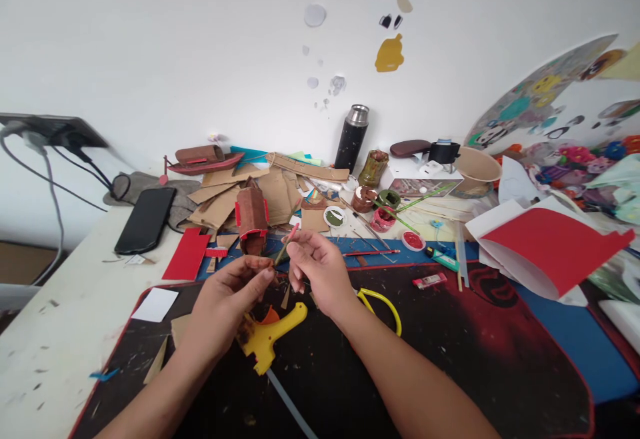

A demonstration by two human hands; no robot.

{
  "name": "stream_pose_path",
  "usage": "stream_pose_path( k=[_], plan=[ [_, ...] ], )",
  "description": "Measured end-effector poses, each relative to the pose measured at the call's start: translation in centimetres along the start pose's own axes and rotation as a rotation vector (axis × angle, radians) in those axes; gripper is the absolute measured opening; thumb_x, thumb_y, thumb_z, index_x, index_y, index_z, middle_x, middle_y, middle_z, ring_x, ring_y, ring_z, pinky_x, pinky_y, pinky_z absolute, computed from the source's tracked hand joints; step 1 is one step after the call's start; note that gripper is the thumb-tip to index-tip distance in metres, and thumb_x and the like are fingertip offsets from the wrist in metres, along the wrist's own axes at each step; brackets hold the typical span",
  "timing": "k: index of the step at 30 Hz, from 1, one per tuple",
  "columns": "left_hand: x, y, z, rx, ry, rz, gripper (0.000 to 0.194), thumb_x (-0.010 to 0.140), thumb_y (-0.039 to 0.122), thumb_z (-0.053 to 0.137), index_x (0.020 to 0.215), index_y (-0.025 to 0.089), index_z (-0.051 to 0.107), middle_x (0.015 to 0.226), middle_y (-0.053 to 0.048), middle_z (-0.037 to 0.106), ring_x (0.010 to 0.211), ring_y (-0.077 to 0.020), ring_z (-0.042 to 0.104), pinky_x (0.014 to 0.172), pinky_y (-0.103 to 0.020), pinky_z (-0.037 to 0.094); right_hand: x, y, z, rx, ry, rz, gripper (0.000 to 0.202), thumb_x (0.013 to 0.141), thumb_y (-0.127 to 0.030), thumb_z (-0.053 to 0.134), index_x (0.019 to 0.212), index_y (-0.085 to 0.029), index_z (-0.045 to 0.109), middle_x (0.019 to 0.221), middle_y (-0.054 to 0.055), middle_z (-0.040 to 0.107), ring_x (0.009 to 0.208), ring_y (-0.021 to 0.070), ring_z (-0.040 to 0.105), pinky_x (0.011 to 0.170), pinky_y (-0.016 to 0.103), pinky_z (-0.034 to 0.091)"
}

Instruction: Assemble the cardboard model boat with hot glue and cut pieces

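Observation:
My left hand (pixel 227 299) is closed in a pinch, its fingertips at the lower end of a thin greenish stick with a pinkish-red tip (pixel 286 246). Whatever small piece lies between those fingers is mostly hidden. My right hand (pixel 320 269) is closed around the stick, thumb against the fingers, and the red tip points up. Below both hands, a yellow hot glue gun (pixel 280 339) lies on the black mat (pixel 430 352). Just beyond them stands a brown cardboard canopy with red trim (pixel 253 216).
Cardboard scraps (pixel 275 192) and a red model boat (pixel 205 162) lie at the back. Several paint jars stand near a black thermos (pixel 351 138). A phone (pixel 145 220) rests at left; yellow-handled scissors (pixel 387 302) and red paper (pixel 555 246) are to the right.

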State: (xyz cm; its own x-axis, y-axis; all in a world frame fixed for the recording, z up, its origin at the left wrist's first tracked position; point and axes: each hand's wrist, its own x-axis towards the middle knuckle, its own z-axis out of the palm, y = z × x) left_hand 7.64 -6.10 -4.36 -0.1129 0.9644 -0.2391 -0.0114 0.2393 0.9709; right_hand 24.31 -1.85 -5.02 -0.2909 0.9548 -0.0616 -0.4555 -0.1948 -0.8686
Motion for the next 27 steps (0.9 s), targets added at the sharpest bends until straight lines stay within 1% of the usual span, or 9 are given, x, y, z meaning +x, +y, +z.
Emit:
stream_pose_path(
  k=[2,3,7,11,18,22,27],
  plan=[
    [0.1,0.2,0.1,-0.092,-0.013,-0.078,0.047,0.067,0.057,0.093,0.088,0.019,0.076,0.064,0.002,0.064,0.051,-0.0098,0.048,0.046,-0.020,0.035,0.0,-0.1,0.0,-0.024,0.012,-0.012,0.041,0.083,-0.055,0.084,0.098,-0.022,0.065,0.052,-0.012,0.052,0.038,0.0091,0.048,0.038,0.020,0.036],
    [0.1,0.4,0.1,-0.125,-0.018,-0.108,0.049,0.064,0.057,0.095,0.087,0.018,0.076,0.063,0.003,0.062,0.050,-0.0091,0.046,0.045,-0.020,0.033,0.0,-0.1,0.0,-0.036,0.016,-0.018,0.040,0.083,-0.054,0.084,0.097,-0.022,0.065,0.052,-0.012,0.052,0.039,0.0090,0.047,0.039,0.020,0.036],
    [0.0,1.0,0.4,-0.189,-0.039,-0.196,0.053,0.058,0.056,0.099,0.084,0.017,0.072,0.066,0.000,0.066,0.050,-0.0091,0.048,0.043,-0.019,0.032,-0.1,-0.2,0.0,-0.093,0.003,-0.042,0.035,0.085,-0.051,0.082,0.096,-0.022,0.066,0.053,-0.011,0.053,0.039,0.0083,0.046,0.039,0.020,0.036],
    [-0.1,1.5,0.5,-0.263,-0.089,-0.255,0.054,0.055,0.054,0.102,0.079,0.016,0.071,0.064,0.001,0.065,0.047,-0.0068,0.044,0.039,-0.017,0.025,-0.2,-0.1,0.0,-0.123,-0.016,-0.066,0.029,0.089,-0.046,0.080,0.095,-0.022,0.065,0.054,-0.011,0.054,0.039,0.0076,0.047,0.040,0.020,0.036],
    [-0.1,1.2,0.2,-0.354,-0.108,-0.325,0.052,0.052,0.047,0.106,0.079,0.016,0.074,0.062,0.000,0.065,0.047,-0.0058,0.045,0.037,-0.013,0.026,-0.3,-0.3,0.2,-0.131,-0.010,-0.065,0.032,0.089,-0.048,0.082,0.090,-0.023,0.061,0.054,-0.011,0.054,0.038,0.0076,0.048,0.041,0.020,0.035],
    [-0.1,1.2,0.2,-0.350,-0.109,-0.323,0.051,0.051,0.045,0.107,0.078,0.015,0.075,0.061,0.000,0.064,0.046,-0.0054,0.045,0.035,-0.012,0.027,-0.4,-0.5,0.2,-0.143,-0.017,-0.054,0.037,0.088,-0.052,0.082,0.088,-0.023,0.059,0.051,-0.012,0.053,0.037,0.0077,0.047,0.040,0.019,0.035],
    [0.0,1.7,0.1,-0.316,-0.112,-0.324,0.052,0.048,0.043,0.108,0.076,0.014,0.074,0.060,0.000,0.063,0.044,-0.0054,0.045,0.032,-0.010,0.028,-0.4,-1.2,0.1,-0.176,-0.040,-0.007,0.041,0.084,-0.053,0.085,0.087,-0.023,0.058,0.049,-0.012,0.054,0.036,0.0081,0.047,0.038,0.018,0.034]
  ],
)
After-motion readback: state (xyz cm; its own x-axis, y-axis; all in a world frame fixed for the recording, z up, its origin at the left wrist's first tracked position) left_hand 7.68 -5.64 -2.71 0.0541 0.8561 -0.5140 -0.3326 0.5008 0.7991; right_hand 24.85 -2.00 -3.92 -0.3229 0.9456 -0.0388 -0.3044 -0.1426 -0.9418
